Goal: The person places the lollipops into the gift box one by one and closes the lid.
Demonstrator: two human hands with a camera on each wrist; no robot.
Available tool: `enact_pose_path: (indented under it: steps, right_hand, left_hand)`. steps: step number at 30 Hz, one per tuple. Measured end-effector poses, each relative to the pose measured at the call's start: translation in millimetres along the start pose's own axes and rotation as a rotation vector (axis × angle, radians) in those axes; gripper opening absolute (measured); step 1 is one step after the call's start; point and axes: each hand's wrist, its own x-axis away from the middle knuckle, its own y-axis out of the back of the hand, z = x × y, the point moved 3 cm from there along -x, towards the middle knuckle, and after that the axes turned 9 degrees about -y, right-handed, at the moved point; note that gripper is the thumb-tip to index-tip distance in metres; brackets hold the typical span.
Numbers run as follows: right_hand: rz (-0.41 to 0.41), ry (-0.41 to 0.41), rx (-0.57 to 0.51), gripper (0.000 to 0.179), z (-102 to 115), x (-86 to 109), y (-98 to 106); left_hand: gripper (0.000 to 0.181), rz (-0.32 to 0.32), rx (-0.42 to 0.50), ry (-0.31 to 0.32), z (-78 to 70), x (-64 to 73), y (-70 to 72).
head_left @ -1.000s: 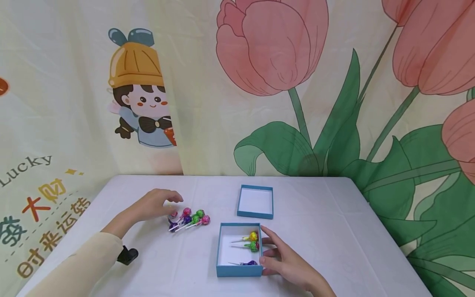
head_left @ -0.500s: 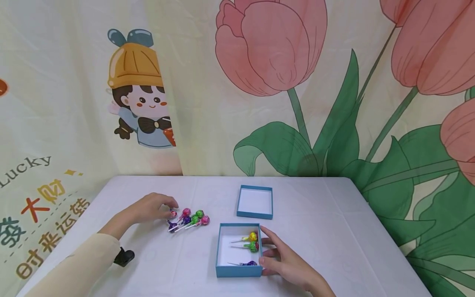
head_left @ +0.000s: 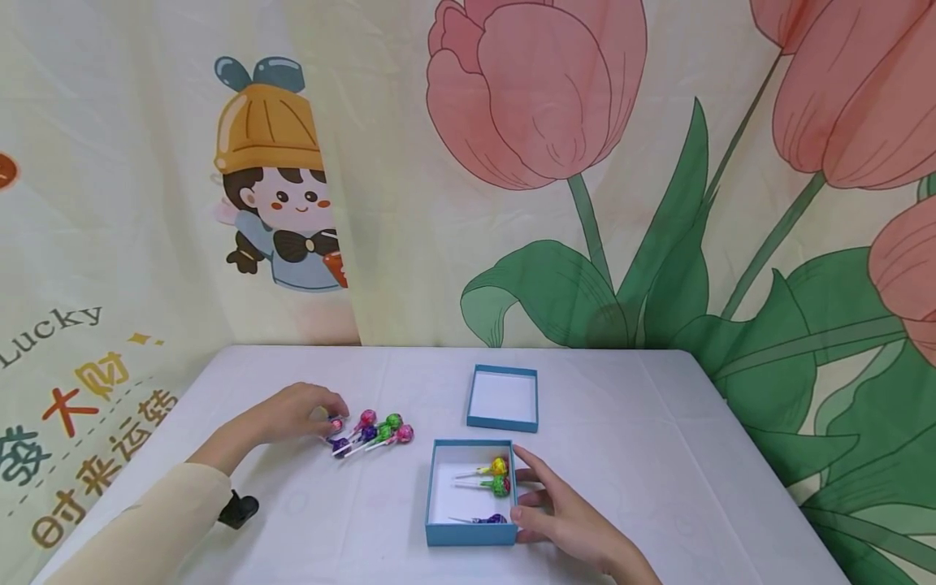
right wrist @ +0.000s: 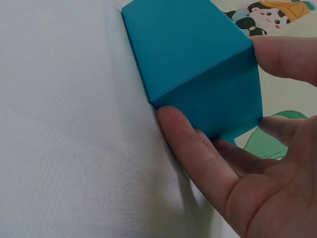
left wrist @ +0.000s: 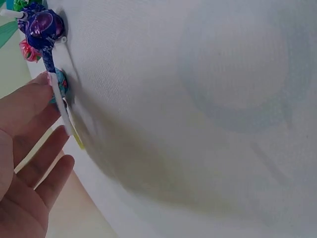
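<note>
One lollipop (head_left: 336,423), left end of the pile (head_left: 385,432): newly pinched by left hand (head_left: 294,409), thumb and finger now together, remaining fingers loose; the pick appears begun. Right hand (head_left: 574,516): fingers spread, touching box (head_left: 471,534) at its right wall. Yellow stick (left wrist: 78,138): left wrist view only. Yellow lollipop (head_left: 499,465), inside box: head view only.

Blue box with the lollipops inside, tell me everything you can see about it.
The blue box is squarish, open-topped and white inside, and looks like cardboard. It stands upright on the white tabletop. Inside lie a yellow lollipop, a green-and-red lollipop and a purple lollipop, heads toward the right wall. The person's right hand touches that side.
</note>
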Motion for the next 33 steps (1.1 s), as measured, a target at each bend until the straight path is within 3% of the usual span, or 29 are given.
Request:
enact_pose_path:
  steps: [11,19,26,33]
  right_hand:
    - [-0.005,-0.006,0.001,0.088,2,1.6,0]
    - [0.005,-0.002,-0.002,0.088,1,1.2,1]
    - [0.000,-0.006,0.001,0.087,2,1.7,0]
    - [0.002,-0.002,-0.005,0.087,1,1.6,0]
  left_hand:
    - [0.022,0.022,0.021,-0.041,2.7,1.4,1.3]
    - [0.022,-0.008,-0.013,-0.020,2.5,-1.2,-0.2]
    - [0.025,-0.126,-0.100,-0.070,-10.1,-7.2,10.6]
    - [0.024,-0.153,-0.078,-0.058,-33.7,-18.8,15.5]
